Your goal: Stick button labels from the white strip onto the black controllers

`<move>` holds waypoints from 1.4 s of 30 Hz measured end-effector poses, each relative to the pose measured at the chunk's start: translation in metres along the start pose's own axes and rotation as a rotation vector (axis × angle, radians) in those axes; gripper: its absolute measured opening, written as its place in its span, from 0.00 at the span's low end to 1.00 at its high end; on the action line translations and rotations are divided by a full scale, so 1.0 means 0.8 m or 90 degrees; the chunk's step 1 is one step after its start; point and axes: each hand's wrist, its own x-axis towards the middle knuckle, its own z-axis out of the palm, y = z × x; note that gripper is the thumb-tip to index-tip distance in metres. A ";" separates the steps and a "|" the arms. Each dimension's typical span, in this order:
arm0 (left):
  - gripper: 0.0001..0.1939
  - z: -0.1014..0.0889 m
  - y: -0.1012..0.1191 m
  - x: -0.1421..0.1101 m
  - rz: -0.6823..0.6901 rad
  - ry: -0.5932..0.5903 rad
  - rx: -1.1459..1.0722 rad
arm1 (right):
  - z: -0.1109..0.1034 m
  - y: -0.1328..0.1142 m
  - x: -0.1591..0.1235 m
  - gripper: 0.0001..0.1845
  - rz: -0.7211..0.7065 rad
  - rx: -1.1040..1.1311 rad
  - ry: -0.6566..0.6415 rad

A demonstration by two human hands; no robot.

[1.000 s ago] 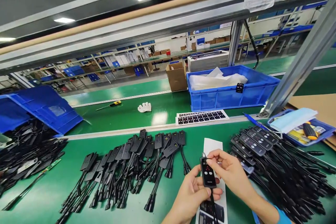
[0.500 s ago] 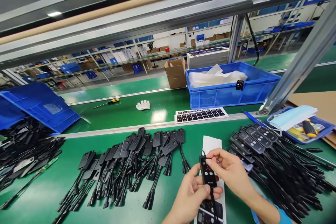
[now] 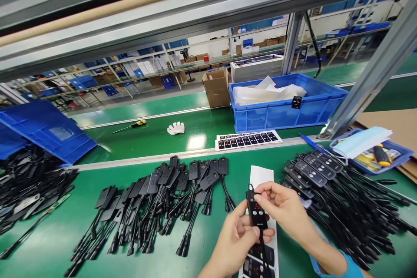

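Note:
My left hand [image 3: 233, 234] is closed around a small black controller [image 3: 258, 213] with a cable trailing from its lower end. Its dark face label shows red marks and two pale buttons. My right hand [image 3: 282, 206] pinches the label's upper edge between thumb and forefinger, at the top of the controller. Beneath both hands lies a white backing sheet [image 3: 262, 174] with dark printed labels on its lower part, partly covered by my hands.
On the left are many unlabelled black controllers [image 3: 153, 184]; on the right, a pile of labelled ones [image 3: 321, 169]. Behind stand a blue bin [image 3: 276, 115], label sheets [image 3: 247, 140], a white glove [image 3: 176, 128] and a screwdriver [image 3: 130, 126]. A blue tray [image 3: 374, 167] sits far right.
The view has shifted slightly. Both hands keep their hold, and the controller is tilted a little differently, with my right fingers still at its top edge.

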 end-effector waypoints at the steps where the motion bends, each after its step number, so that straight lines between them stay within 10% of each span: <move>1: 0.40 0.000 0.001 0.000 0.001 -0.001 0.000 | 0.000 0.000 0.000 0.19 -0.002 -0.001 0.002; 30: 0.37 0.004 0.006 -0.001 0.004 -0.012 -0.020 | -0.010 -0.006 0.001 0.13 -0.084 0.037 0.079; 42: 0.36 0.009 0.014 -0.004 0.000 -0.036 -0.075 | -0.007 0.002 -0.004 0.13 -0.014 0.060 -0.045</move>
